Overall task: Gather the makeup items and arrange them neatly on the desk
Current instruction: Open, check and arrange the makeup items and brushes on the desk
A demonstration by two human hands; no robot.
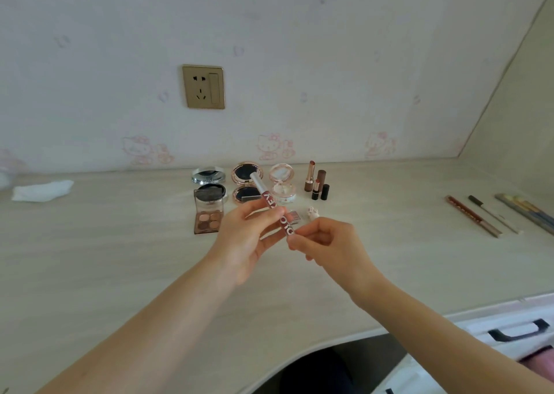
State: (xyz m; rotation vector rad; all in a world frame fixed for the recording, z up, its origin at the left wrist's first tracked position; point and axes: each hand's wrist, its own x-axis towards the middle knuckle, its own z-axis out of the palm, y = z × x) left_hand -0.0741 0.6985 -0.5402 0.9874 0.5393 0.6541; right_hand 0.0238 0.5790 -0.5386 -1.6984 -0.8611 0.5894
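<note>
A slim dark-red lip gloss tube (269, 202) with white letters and a silver cap is held tilted above the desk (120, 258). My left hand (247, 240) grips its middle. My right hand (326, 243) pinches its lower end. Behind it lie three open compacts: a silver one (209, 184), a rose-gold one (246, 185) and a clear pink one (281, 184). An eyeshadow palette (207, 216) lies open at the front left. Several lipsticks (317, 182) stand to the right. A small pink item (293, 216) and a small white item (312, 213) lie just past my fingers.
Several pencils and brushes (497, 216) lie at the right of the desk. A white tissue (42, 190) lies at the far left. A gold wall socket (204, 86) is on the wall. A white drawer with a black handle (518, 330) sits below the desk's right front edge.
</note>
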